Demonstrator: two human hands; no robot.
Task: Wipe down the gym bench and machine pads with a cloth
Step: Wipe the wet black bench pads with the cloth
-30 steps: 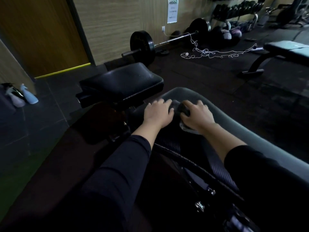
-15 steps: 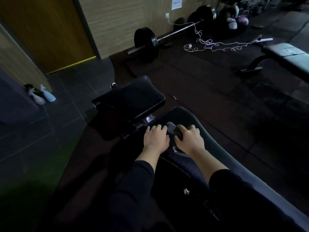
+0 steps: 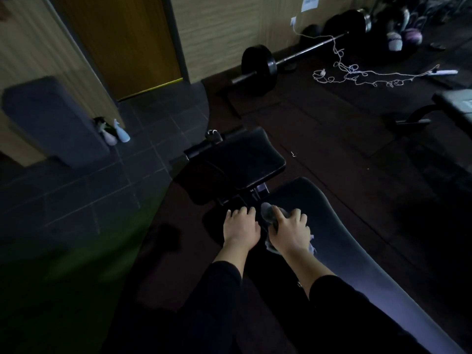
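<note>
The long dark bench back pad (image 3: 339,226) runs from the lower right toward the middle, and the black seat pad (image 3: 245,159) sits just beyond its far end. My right hand (image 3: 288,231) presses a crumpled grey cloth (image 3: 268,213) onto the left edge of the back pad, fingers curled over it. My left hand (image 3: 240,226) lies right beside it, palm down with fingers spread on the pad's dark left side, holding nothing. Most of the cloth is hidden under my right hand.
Spray bottles (image 3: 120,132) stand on the tiled floor by a grey pad (image 3: 51,118) at the left. A loaded barbell (image 3: 260,66) and a tangled white cord (image 3: 357,72) lie on the floor behind. Another bench (image 3: 454,103) stands at the right edge.
The view has pulled back and up, so bench and hands look smaller and lower in frame. Both hands stay together on the pad's left edge, the right still on the cloth.
</note>
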